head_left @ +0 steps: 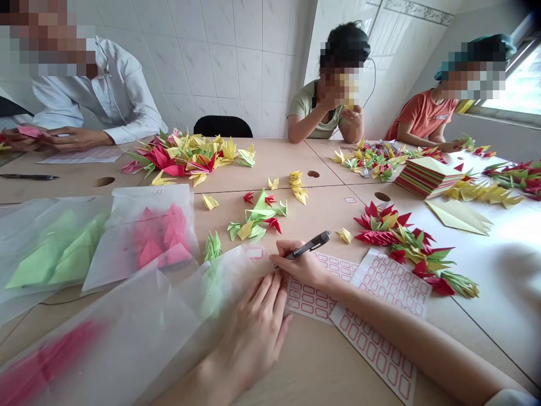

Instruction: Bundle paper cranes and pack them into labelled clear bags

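Observation:
My right hand grips a dark pen, its tip hidden by my fingers. Flat on the table lies my left hand, fingers stretched out, beside a translucent bag and close to the pen hand. A red-framed label sits on the bag near my right fingertips. Under my right wrist and forearm are a sheet of red-outlined labels and a second label sheet. Green folded paper shows at the bag's far edge. Beyond my hands is a small group of green, yellow and red paper cranes.
Bags with green paper and pink paper cranes lie at left. Piles of cranes and a stack of coloured paper stand farther back. Three people sit across the table; one holds pink paper. A pen lies far left.

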Action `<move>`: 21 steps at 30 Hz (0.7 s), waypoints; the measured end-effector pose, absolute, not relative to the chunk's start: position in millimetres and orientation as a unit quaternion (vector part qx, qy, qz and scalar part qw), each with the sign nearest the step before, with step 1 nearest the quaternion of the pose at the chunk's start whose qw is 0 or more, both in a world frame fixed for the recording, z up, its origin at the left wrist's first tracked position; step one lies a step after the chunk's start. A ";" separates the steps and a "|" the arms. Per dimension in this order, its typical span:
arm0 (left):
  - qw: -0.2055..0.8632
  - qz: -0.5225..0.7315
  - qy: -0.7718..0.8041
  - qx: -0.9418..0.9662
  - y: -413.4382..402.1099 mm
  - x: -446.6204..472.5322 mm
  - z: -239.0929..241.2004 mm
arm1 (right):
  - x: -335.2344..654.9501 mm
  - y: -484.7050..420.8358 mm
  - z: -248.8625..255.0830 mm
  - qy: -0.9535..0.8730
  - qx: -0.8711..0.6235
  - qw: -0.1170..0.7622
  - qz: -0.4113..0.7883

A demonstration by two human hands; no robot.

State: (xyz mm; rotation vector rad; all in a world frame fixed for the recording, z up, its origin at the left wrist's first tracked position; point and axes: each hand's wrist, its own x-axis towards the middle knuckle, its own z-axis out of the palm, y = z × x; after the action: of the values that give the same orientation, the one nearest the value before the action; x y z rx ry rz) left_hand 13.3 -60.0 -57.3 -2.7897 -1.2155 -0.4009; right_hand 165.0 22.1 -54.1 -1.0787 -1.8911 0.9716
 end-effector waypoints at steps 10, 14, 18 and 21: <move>0.027 -0.113 -0.395 -0.911 -59.7 13.5 -57.1 | 165.4 21.5 -53.6 -0.733 -0.415 0.365 0.396; 0.028 -0.104 -0.392 -0.914 -59.3 13.1 -54.7 | 165.1 21.6 -53.0 -0.735 -0.414 0.375 0.386; 0.024 -0.094 -0.389 -0.916 -59.9 12.4 -52.9 | 165.0 21.6 -52.4 -0.736 -0.420 0.378 0.373; 0.031 -0.107 -0.393 -0.913 -60.2 12.6 -55.1 | 164.9 21.3 -51.6 -0.733 -0.420 0.377 0.380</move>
State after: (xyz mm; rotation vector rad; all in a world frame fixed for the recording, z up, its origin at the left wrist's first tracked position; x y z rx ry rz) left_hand 12.6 -60.2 -55.1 -2.8112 -1.2113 -0.3289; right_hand 164.9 21.3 -51.6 -1.0742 -1.8742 0.9718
